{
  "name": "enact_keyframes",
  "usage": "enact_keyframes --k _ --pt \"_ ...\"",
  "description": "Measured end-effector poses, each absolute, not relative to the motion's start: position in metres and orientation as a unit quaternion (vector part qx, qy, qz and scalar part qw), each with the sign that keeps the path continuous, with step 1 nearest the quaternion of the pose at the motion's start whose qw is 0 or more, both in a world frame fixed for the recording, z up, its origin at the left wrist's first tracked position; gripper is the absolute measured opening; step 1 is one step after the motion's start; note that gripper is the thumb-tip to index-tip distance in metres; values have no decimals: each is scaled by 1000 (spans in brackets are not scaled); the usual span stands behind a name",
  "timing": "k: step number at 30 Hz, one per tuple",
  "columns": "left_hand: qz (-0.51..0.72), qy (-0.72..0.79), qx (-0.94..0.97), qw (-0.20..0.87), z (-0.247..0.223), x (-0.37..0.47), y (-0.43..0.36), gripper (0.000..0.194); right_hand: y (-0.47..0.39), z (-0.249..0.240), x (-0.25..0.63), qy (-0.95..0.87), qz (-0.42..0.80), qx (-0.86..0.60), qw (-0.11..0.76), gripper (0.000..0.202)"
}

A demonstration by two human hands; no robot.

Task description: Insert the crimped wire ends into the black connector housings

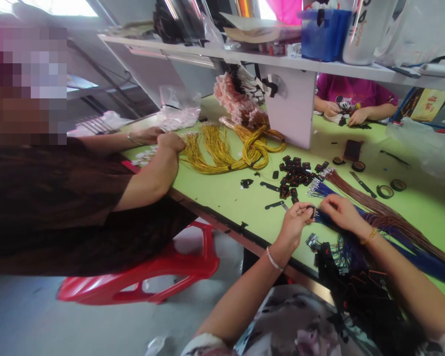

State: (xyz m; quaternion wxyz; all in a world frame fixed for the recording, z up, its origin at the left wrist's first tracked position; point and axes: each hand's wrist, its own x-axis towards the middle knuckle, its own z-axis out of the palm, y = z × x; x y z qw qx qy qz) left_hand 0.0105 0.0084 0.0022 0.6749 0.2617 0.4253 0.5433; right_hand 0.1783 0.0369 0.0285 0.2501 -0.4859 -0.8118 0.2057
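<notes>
My left hand (295, 223) is closed in a pinch on a small black connector (311, 211), its bracelet showing at the wrist. Just to the right, my right hand (341, 213) has its fingers bent together near the connector; what they hold is too small to make out. Beneath and beside it runs a bundle of blue wires (324, 190) with metal tips, next to a bundle of brown wires (356, 190). A pile of black connectors (298, 173) lies beyond my left hand. Close to my body is a heap of black connectors with wires attached (356, 287).
A co-worker's arms (152, 183) reach over yellow wires (222, 153) at left; another person in purple (356, 99) sits across. Knives (363, 184) and tape rolls (384, 191) lie on the green table (222, 198). A shelf (215, 52) spans above; a red stool (141, 282) stands below.
</notes>
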Motion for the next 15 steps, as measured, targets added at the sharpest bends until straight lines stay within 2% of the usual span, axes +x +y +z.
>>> enact_keyframes --k 3,5,7,15 --pt "544 404 247 693 8 8 13 28 62 28 196 -771 87 -604 181 10" --pt "539 396 237 705 10 11 15 27 73 24 203 -767 63 -627 126 8" --pt "535 392 228 713 10 15 16 26 79 20 208 -774 71 -620 108 11" --pt "532 357 213 738 0 26 16 27 80 31 210 -772 117 -594 195 12"
